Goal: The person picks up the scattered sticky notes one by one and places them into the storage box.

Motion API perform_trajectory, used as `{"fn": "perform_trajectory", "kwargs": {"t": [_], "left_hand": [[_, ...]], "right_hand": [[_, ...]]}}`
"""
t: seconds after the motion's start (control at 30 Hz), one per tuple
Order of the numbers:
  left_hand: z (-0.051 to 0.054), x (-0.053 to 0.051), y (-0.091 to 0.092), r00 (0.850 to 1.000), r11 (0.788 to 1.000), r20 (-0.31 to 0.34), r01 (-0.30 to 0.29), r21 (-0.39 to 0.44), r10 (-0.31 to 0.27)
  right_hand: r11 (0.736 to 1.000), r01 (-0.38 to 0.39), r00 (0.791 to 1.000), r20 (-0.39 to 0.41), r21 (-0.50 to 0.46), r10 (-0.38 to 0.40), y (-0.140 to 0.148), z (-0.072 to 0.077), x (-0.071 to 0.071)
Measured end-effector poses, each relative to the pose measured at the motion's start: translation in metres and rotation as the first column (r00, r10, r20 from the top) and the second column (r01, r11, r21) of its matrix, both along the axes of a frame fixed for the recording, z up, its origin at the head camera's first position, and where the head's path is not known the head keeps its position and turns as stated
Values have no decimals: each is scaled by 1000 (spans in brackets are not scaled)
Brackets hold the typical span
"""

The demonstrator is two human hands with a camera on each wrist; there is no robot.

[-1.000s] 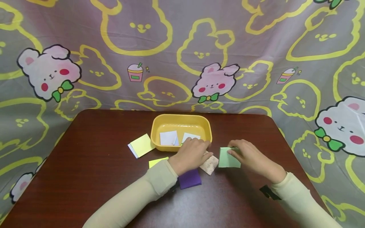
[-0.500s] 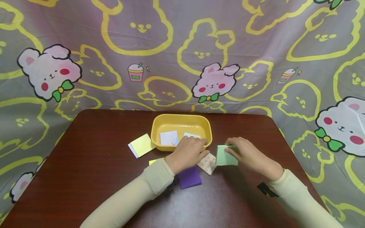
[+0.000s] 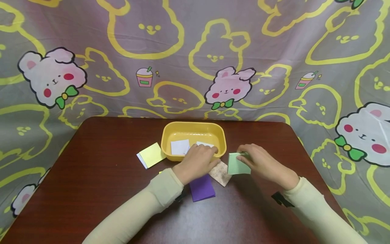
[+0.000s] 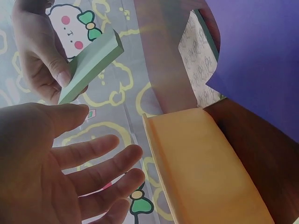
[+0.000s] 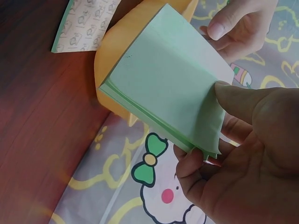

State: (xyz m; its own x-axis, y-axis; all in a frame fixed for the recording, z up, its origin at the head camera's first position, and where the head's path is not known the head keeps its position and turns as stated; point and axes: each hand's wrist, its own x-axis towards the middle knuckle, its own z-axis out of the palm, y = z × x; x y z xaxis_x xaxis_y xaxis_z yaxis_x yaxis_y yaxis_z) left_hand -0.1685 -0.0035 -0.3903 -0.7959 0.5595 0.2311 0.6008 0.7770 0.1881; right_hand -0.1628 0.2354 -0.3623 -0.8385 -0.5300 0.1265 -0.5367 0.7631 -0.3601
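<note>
My right hand [image 3: 264, 164] pinches a light green sticky note pad [image 3: 238, 165] between thumb and fingers, just right of the yellow box. In the right wrist view the pad [image 5: 159, 79] tilts, its sheets slightly parted near the fingers. Over the box's front edge is my left hand [image 3: 196, 162]; the left wrist view shows this hand [image 4: 70, 163] with fingers loosely spread and nothing held. Below the hands lie a beige patterned pad [image 3: 221, 174] and a purple pad [image 3: 201, 189]. A bright yellow pad is almost wholly hidden behind the left forearm.
The yellow box [image 3: 195, 124] stands at the back middle, with white paper squares [image 3: 179, 147] inside. A pale yellow pad [image 3: 152, 156] with a whitish edge under it lies to its left. A patterned curtain [image 3: 182, 61] hangs behind the brown table [image 3: 100, 162].
My right hand has brought the green pad leftward and slightly up, closer to the box. My left hand has shifted a little to the left, covering more of the bright yellow pad.
</note>
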Motion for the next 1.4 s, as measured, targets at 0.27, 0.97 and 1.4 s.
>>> {"fn": "perform_trajectory", "kwargs": {"t": [0.27,0.97,1.4], "left_hand": [[2,-2,-6,1000,1000,-24,-10,5,10],[2,-2,-18,998,998,33,-57,28,56],[1,-2,-24,997,997,46,-67,37,65]], "right_hand": [[1000,-7,1000,12,-3,7,-4,1,-4],[1000,-19,1000,-10,-25,19,-15,2,-9],[999,-8,1000,19,-37,9,-21,3,-10]]}}
